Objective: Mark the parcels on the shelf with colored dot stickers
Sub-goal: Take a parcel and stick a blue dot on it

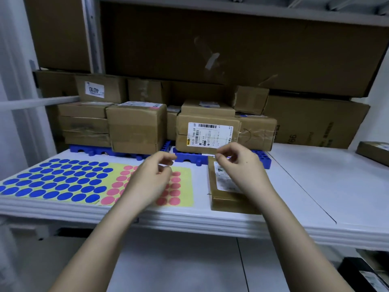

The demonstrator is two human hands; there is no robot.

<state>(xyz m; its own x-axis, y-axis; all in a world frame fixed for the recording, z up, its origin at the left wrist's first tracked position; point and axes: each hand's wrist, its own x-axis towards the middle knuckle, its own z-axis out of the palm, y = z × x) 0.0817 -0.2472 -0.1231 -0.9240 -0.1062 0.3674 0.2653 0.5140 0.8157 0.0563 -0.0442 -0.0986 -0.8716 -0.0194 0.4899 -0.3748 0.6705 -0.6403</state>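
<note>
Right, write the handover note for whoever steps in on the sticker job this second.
Left hand: over the pink dot sheet, fingers curled; whether it pinches a sticker cannot be told.
Right hand: raised above the flat parcel at the shelf's front edge, fingertips curled; nothing plainly held.
Blue dot sheet lies at the far left, next to the pink one.
Stacked parcels sit behind on blue pallets.
Done: no dot shows on any parcel face in view.
Left: stick dots on the flat parcel, then the stacked ones.
</note>
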